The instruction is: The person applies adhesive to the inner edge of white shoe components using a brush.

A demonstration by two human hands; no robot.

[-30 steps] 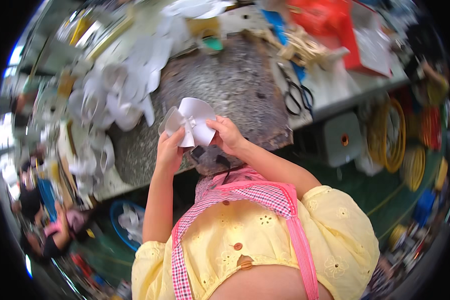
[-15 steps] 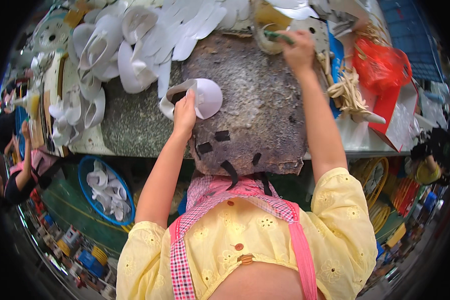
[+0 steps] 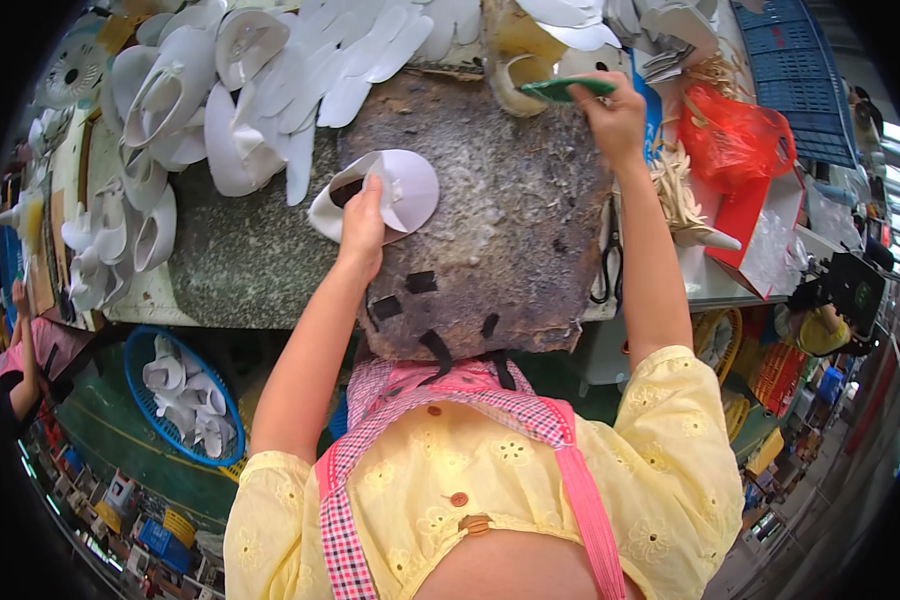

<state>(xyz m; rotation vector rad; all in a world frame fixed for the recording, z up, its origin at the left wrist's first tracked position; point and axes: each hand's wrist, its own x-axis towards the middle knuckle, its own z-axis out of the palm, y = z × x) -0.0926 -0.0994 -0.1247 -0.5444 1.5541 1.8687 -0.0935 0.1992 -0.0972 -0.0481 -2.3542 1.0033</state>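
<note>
A white slipper upper [image 3: 412, 190] rests on the stained brown work mat [image 3: 490, 250], its dark opening facing left. My left hand [image 3: 363, 232] is closed on its near edge, the thumb along the side. At the far side of the mat, my right hand [image 3: 618, 120] grips a green-handled brush [image 3: 590, 86]. The brush's left end is at the mouth of a yellowish, glue-smeared container [image 3: 518, 62] lying on its side; its bristles are hard to make out there. Flat white sole-shaped pieces [image 3: 355, 75] lie in a heap left of the container.
More white slipper uppers [image 3: 240, 140] are piled at the left. To the right are a red plastic bag [image 3: 735, 135], a bundle of cream strips [image 3: 678, 190], scissors [image 3: 610, 265] and a blue crate [image 3: 795, 75]. A blue basket [image 3: 130, 385] of white pieces stands below the table.
My right hand has turned, and more of the green brush handle shows, lying nearly level. The view has shifted slightly; my left hand still holds the slipper upper in place.
</note>
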